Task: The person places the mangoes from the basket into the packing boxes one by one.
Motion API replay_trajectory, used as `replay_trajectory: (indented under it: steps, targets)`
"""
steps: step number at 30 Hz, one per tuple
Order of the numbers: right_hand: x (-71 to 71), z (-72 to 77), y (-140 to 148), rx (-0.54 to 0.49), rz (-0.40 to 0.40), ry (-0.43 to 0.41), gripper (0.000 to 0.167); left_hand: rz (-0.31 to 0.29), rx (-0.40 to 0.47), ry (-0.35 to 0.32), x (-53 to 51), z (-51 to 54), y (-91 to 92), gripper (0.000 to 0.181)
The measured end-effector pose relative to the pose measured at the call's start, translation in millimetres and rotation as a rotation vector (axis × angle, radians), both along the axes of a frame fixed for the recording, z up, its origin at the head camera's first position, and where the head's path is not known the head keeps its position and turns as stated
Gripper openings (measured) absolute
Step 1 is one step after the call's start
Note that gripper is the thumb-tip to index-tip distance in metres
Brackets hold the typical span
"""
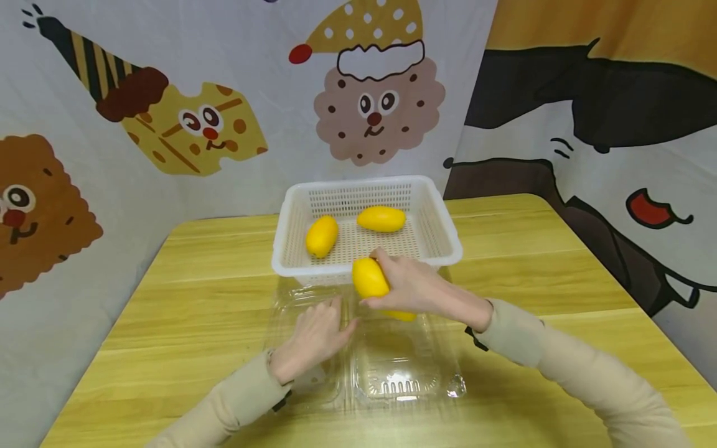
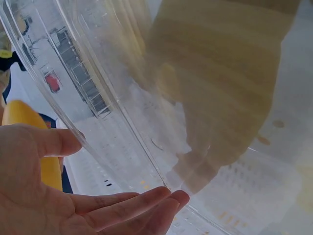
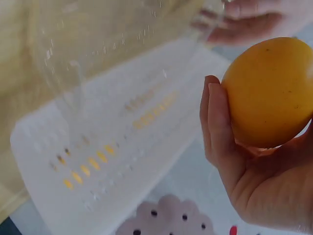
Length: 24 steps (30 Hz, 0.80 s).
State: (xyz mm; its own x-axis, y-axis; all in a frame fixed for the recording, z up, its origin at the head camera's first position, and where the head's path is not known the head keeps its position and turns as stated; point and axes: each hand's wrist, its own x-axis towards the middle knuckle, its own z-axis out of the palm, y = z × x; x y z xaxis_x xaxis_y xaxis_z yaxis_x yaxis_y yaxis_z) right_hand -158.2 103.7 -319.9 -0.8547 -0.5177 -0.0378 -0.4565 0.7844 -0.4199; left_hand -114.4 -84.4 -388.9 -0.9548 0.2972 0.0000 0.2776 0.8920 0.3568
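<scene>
A yellow mango [image 1: 370,278] is in my right hand [image 1: 411,283], the fingers and thumb curled around it above the basket's near rim. The right wrist view shows this mango [image 3: 271,93] close up. More yellow shows under that hand in the head view; I cannot tell whether it is the same fruit. My left hand [image 1: 316,336], fingers extended, rests against the left half of a clear plastic clamshell box [image 1: 398,367], which lies opened flat. In the left wrist view, the left fingers [image 2: 122,208] touch its clear wall.
Behind the box stands a white perforated basket [image 1: 281,239]. Inside it lie two mangoes, one on the left [image 1: 322,236] and one on the right [image 1: 381,219]. Everything stands on a wood-grain table [image 1: 213,286], with a printed cartoon cloth [image 1: 224,37] behind.
</scene>
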Motion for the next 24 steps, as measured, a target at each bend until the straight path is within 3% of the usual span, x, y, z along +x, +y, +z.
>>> replay_trajectory:
  steps: [7,15,20,24]
  targets:
    - [13.4,-20.0,-3.2,0.025,-0.071,-0.076,0.075,0.015,-0.001,-0.034,0.2,2.1,-0.6,0.064]
    - [11.7,-44.2,-3.1,-0.015,-0.172,-0.29,0.094,0.005,0.004,-0.036,1.1,2.0,-1.3,0.065]
    - [9.9,-53.7,-7.1,-0.017,-0.188,-0.347,0.104,0.004,0.014,-0.053,2.1,3.3,-0.8,0.064]
    - [9.4,-58.1,-10.8,-0.009,-0.212,-0.365,0.101,0.004,0.018,-0.057,3.1,4.0,0.1,0.064]
